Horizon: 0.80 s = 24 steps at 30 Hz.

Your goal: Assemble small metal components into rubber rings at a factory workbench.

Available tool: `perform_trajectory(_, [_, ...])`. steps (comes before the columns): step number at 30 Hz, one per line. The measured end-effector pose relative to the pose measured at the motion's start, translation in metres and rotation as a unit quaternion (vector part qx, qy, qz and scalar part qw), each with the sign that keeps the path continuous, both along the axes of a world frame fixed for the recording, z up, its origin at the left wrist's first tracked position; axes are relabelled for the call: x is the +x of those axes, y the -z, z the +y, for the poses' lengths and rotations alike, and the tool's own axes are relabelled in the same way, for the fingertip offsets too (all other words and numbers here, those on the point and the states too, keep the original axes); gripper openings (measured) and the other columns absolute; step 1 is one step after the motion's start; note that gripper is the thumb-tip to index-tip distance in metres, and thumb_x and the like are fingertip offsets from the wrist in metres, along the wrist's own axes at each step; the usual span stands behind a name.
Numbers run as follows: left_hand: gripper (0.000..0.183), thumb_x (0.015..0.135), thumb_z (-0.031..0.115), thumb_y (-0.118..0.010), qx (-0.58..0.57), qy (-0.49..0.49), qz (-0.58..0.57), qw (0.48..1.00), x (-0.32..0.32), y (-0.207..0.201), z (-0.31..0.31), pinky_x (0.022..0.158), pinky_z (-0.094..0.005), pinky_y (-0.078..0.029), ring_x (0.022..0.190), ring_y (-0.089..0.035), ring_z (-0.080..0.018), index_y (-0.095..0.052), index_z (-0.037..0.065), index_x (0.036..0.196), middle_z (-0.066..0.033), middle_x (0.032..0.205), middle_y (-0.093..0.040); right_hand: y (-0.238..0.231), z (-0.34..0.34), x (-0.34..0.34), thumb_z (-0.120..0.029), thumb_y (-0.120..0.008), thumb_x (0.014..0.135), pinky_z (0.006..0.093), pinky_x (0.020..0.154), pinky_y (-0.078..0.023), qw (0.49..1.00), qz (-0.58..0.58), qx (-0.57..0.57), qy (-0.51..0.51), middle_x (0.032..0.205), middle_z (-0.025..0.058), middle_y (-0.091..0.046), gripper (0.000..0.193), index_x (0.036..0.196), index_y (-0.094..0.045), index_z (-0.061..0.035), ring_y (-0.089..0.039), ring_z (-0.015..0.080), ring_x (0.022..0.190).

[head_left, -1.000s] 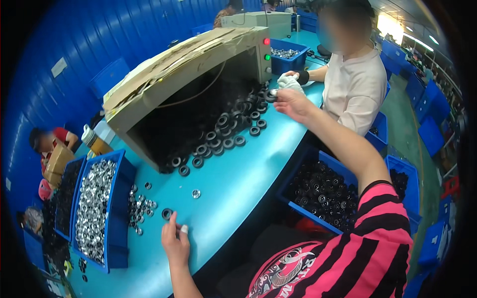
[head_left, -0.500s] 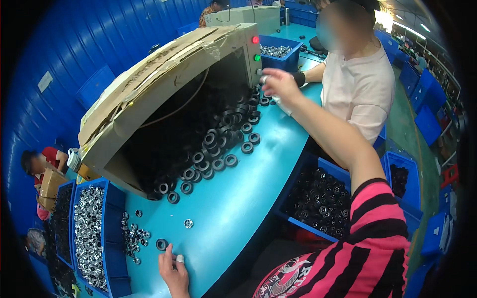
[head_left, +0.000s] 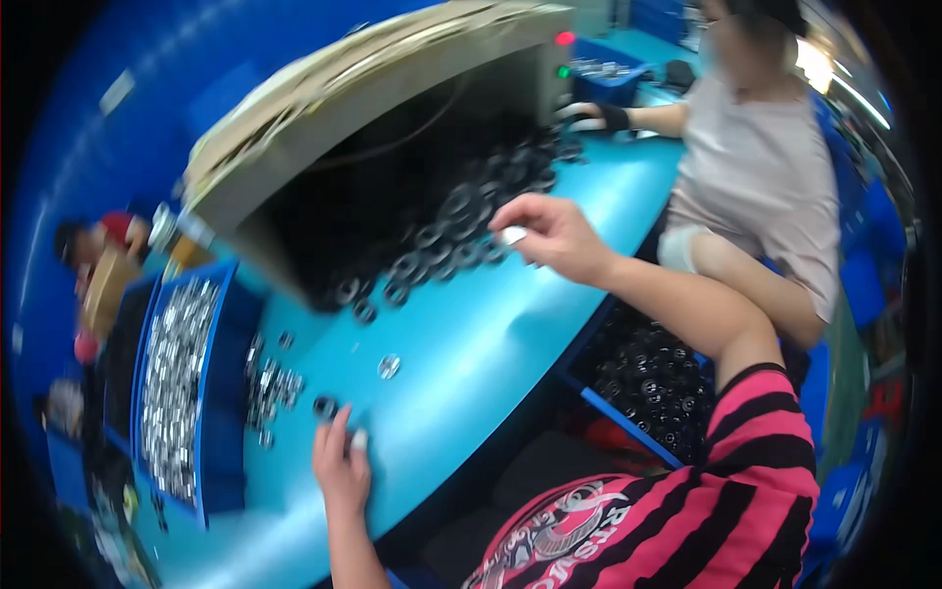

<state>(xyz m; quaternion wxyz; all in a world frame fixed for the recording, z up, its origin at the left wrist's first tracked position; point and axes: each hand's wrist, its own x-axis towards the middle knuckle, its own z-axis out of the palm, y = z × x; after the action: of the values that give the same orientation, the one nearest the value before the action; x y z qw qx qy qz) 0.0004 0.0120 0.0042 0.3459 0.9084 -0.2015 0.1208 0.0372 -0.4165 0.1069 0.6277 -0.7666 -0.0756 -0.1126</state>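
My left hand [head_left: 343,466] rests on the turquoise table [head_left: 461,383], fingers apart and a white cover on one fingertip. Its forefinger tip is at a small black ring [head_left: 325,405], touching or nearly so. My right hand [head_left: 559,240] hovers in front of the pile of black rings [head_left: 461,208], fingers loosely bent, a white cover on one digit. Nothing shows in its grasp, though motion blurs it. One silvery metal part [head_left: 390,366] lies alone on the table. More silvery parts [head_left: 275,385] lie loose left of it.
A machine housing [head_left: 373,88] with cardboard on top spans the back. A blue bin [head_left: 218,412] of silvery parts stands left; another bin [head_left: 638,427] of black parts sits beside my right arm. A co-worker's gloved hand [head_left: 594,118] is near the housing's buttons.
My right hand has moved from the housing's button side back toward me, over the rings. The view has shifted. The co-worker's gloved hand now shows at the buttons. My left hand stays by its ring.
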Motion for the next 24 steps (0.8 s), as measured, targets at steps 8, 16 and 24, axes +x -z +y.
perform_trajectory(8, [0.04, 0.085, -0.004, -0.068, -0.041, -0.005, 0.005, 0.999, 0.006, 0.002, 0.003, 0.064, -0.0311, -0.047, 0.069, -0.055, -0.0179, -0.07, 0.008, 0.123, -0.0071, 0.085, -0.057, 0.018, 0.089, 0.014, -0.011, -0.07, 0.09, 0.0296, 0.068, -0.054, 0.958, -0.047, -0.248, -0.135, 0.093, 0.0066, -0.071, 0.017, 0.106, -0.072, -0.005, -0.065, 0.0136, 0.073])
perform_trajectory(16, [0.033, 0.089, -0.003, -0.066, -0.089, -0.054, -0.027, 0.994, -0.001, 0.002, 0.012, 0.064, -0.0272, -0.044, 0.069, -0.055, -0.0136, -0.07, 0.006, 0.12, -0.0062, 0.082, -0.059, 0.056, 0.163, 0.068, -0.012, -0.07, 0.085, 0.0395, 0.076, -0.057, 0.927, -0.149, -0.318, -0.127, 0.1, 0.0103, -0.069, 0.019, 0.103, -0.071, -0.0049, -0.069, 0.0267, 0.079])
perform_trajectory(24, [0.025, 0.097, 0.001, -0.061, -0.347, -0.21, 0.012, 0.914, 0.01, 0.014, 0.025, 0.063, -0.023, -0.042, 0.074, -0.05, -0.0049, -0.069, 0.003, 0.121, 0.0029, 0.088, -0.058, 0.061, 0.246, 0.057, -0.024, -0.077, 0.083, 0.0435, 0.093, -0.054, 0.887, -0.16, -0.358, -0.246, 0.113, 0.0144, -0.064, 0.036, 0.113, -0.07, -0.0058, -0.063, 0.0326, 0.108])
